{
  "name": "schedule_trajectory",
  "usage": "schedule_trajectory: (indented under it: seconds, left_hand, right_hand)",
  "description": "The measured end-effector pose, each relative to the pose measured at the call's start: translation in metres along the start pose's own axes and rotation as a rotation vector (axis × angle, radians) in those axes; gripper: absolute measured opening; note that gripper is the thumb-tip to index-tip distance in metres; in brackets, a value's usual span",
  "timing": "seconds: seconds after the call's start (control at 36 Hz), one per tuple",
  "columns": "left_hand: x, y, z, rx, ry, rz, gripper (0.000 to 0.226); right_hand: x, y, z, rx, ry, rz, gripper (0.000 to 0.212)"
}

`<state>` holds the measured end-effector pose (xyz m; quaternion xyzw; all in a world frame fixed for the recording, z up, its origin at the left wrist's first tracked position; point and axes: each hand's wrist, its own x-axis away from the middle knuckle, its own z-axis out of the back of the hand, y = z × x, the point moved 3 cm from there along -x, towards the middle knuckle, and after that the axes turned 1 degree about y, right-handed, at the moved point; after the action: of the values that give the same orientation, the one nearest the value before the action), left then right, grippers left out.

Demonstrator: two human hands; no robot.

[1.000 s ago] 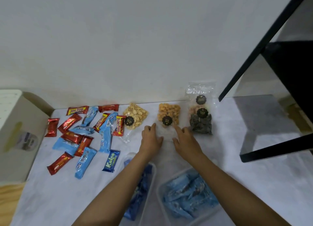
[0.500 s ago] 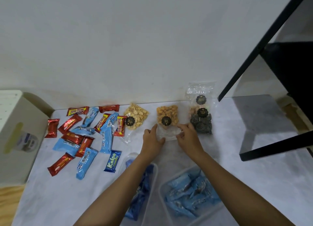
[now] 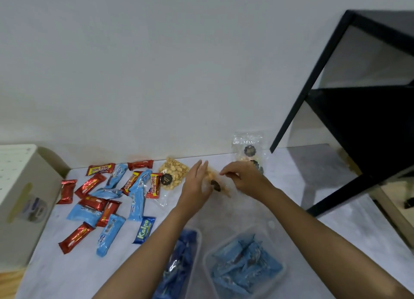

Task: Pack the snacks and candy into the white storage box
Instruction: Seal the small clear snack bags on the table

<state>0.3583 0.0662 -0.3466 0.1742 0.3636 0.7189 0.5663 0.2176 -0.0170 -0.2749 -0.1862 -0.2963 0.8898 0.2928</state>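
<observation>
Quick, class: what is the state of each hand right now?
Left hand: open, fingers straight against the orange snack bag.
Right hand: pinching the same bag.

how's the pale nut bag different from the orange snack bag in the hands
The pale nut bag lies flat on the table, untouched; the orange snack bag is held tilted between the left hand and right hand. The nut bag's contents are pale yellow, the snack bag's orange. Both are clear bags with a dark round sticker.
</observation>
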Motion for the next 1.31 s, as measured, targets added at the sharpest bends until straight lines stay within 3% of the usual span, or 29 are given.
schedule_trajectory:
  seconds: [0.14,0.25,0.36,0.5,0.58,0.67,0.78,1.0,1.17,1.31]
  left_hand:
    - [0.000,0.016,0.004,0.149,-0.087,-0.073,0.025]
    - [0.005,0.012,0.002,0.191,-0.139,0.053,0.009]
    - [0.015,0.010,0.005,0.266,-0.133,0.167,0.009]
    - [0.027,-0.006,0.013,0.304,-0.107,0.251,0.006]
    - [0.032,-0.006,0.015,0.278,-0.103,0.250,0.015]
    - [0.032,0.002,0.023,0.336,0.002,0.254,0.025]
    - [0.033,0.008,0.037,0.410,0.154,0.251,0.022]
    - [0.042,0.010,0.043,0.460,0.133,0.220,0.028]
    - [0.045,0.014,0.044,0.537,0.150,0.207,0.015]
    - [0.042,0.017,0.038,0.568,0.139,0.233,0.019]
  right_hand:
    - [0.001,-0.008,0.008,0.061,-0.044,0.068,0.022]
    - [0.006,-0.010,0.006,-0.077,-0.031,0.051,0.023]
    - [0.015,-0.005,0.001,-0.125,-0.052,-0.072,0.029]
    - [0.030,0.015,0.002,-0.170,-0.002,-0.278,0.009]
    - [0.035,0.020,0.001,-0.244,0.052,-0.347,0.010]
    - [0.036,0.020,0.000,-0.259,0.076,-0.370,0.011]
    - [0.037,0.017,-0.003,-0.267,0.113,-0.382,0.008]
    - [0.045,0.009,-0.006,-0.297,0.155,-0.360,0.014]
    - [0.049,0.006,-0.002,-0.264,0.158,-0.346,0.010]
    - [0.050,0.007,0.002,-0.268,0.125,-0.414,0.016]
